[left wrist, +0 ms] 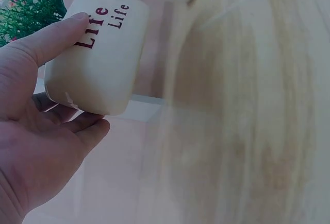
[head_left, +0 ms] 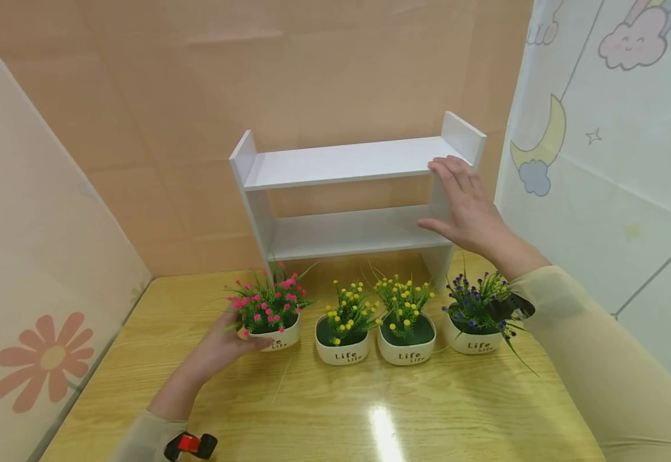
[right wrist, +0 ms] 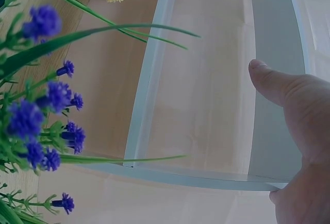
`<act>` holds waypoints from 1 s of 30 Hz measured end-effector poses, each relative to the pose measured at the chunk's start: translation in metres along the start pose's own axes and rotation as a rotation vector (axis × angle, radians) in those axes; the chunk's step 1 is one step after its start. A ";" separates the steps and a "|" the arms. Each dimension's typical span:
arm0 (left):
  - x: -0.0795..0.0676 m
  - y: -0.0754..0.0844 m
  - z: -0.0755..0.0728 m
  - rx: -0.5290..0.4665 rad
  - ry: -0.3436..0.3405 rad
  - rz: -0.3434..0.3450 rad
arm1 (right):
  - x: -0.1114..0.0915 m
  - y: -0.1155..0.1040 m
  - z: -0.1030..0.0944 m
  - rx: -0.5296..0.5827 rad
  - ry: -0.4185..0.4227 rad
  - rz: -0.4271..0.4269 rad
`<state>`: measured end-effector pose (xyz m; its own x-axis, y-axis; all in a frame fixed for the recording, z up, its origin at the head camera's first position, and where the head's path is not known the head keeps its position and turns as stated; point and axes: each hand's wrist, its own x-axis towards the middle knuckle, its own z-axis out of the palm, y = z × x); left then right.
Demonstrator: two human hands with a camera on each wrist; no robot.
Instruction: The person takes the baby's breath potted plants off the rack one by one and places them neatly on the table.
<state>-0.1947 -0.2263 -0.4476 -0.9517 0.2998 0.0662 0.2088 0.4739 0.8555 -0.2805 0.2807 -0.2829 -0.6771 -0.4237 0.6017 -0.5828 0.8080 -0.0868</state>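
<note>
My left hand (head_left: 220, 346) grips a cream flower pot (head_left: 288, 337) of pink flowers (head_left: 269, 305), thumb across the front lettering and fingers round the side. In the left wrist view, a narrow gap shows between the pot's base (left wrist: 135, 74) and the wooden table (left wrist: 247, 105). Beyond the flowers stands a white two-tier shelf (head_left: 341, 160). At its right end, my right hand (head_left: 468, 212) lies with straight fingers over the top board's front edge. Its thumb (right wrist: 273, 80) points out below the board; the other fingers are mostly hidden in the right wrist view.
Two pots of yellow flowers (head_left: 344, 354) (head_left: 407, 354) stand side by side before the shelf. A pot of purple flowers (head_left: 474, 345) sits under my right forearm. A peach backdrop (head_left: 335, 70) rises behind, with patterned panels (head_left: 618, 192) at the sides.
</note>
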 end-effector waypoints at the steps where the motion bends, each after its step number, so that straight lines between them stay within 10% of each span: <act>1: 0.000 -0.002 0.001 -0.011 -0.004 -0.005 | 0.000 0.000 0.000 0.000 0.001 -0.003; 30: -0.004 -0.027 0.014 -0.068 -0.063 -0.157 | 0.002 0.000 0.002 -0.017 -0.025 0.034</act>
<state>-0.1936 -0.2288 -0.4780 -0.9550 0.2785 -0.1016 0.0406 0.4624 0.8857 -0.2833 0.2789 -0.2832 -0.7071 -0.4059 0.5790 -0.5519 0.8287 -0.0931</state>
